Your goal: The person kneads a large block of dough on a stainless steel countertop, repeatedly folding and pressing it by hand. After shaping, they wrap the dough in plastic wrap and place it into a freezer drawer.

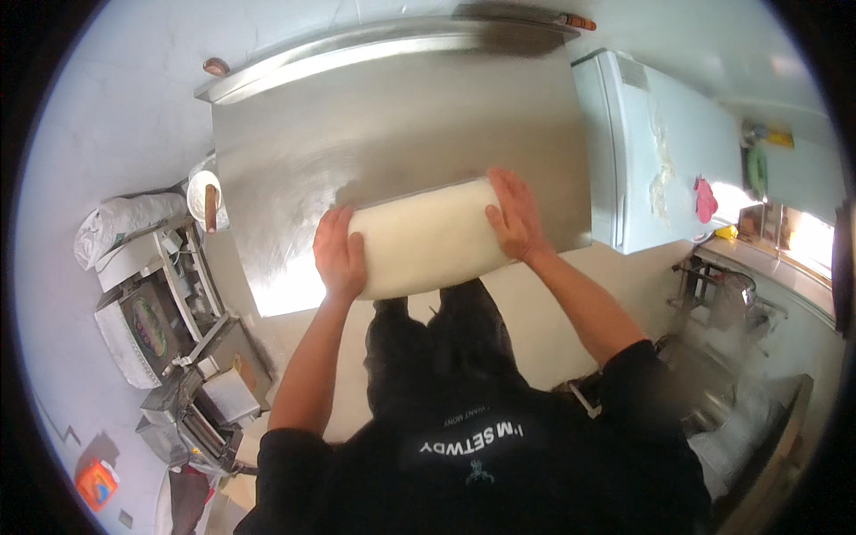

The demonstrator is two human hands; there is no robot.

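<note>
A large, pale, smooth block that looks like dough is held between both hands over the near edge of a stainless steel worktable. Against its left end, my left hand is pressed, with the thumb on the upper face. My right hand grips the opposite end in the same way, fingers over the far corner. The block's underside is hidden, so I cannot tell whether it rests on the steel.
Right of the table stands a white refrigerator or freezer. At the left are a white tub with a wooden-handled tool, a filled sack and metal machines. A wooden handle lies at the table's back ledge.
</note>
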